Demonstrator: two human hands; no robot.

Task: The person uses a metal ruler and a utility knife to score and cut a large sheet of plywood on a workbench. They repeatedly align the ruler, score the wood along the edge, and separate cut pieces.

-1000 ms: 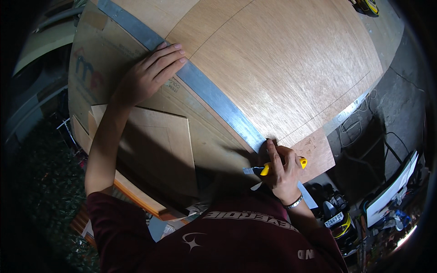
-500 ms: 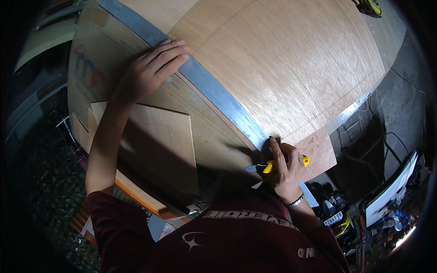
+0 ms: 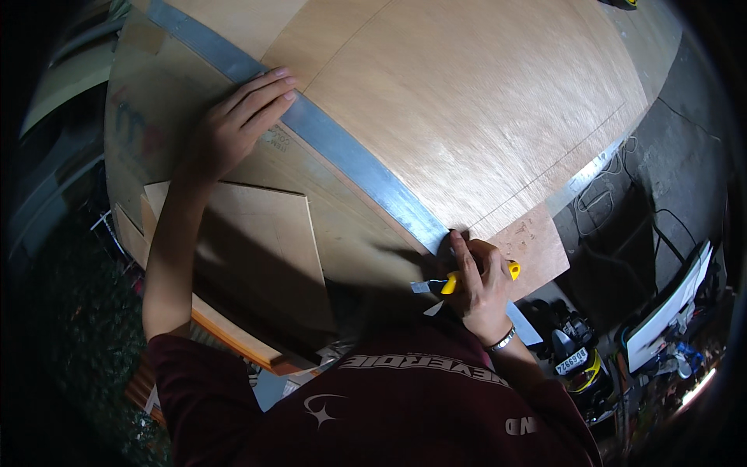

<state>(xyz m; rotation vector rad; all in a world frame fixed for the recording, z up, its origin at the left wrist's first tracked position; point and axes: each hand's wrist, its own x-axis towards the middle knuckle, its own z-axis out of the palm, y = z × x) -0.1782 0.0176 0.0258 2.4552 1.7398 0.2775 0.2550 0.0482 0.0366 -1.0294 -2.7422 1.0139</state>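
Note:
A long metal straightedge (image 3: 358, 163) runs diagonally along the edge of a large plywood sheet (image 3: 482, 117), which has pencil lines on it. My left hand (image 3: 245, 117) lies on the straightedge toward its upper end, fingers extended over it. My right hand (image 3: 482, 288) is at the lower end, index finger pressed on the straightedge, with the other fingers curled round a yellow utility knife (image 3: 451, 284); its metal blade points left, clear of the plywood's drawn lines. A brown cardboard surface (image 3: 148, 86) shows left of the straightedge, with a smaller plywood piece (image 3: 268, 218) on it.
A plywood offcut (image 3: 545, 257) juts out at the right. Beyond it are a grey floor (image 3: 685, 179) with cables, a white board (image 3: 661, 319) and piled tools (image 3: 583, 366). An orange-edged wooden piece (image 3: 241, 335) is at lower left; a yellow-black tool (image 3: 622, 3) sits at top right.
The whole view has shifted slightly to the left. Both hands keep their places on the straightedge, and the knife stays in my right hand.

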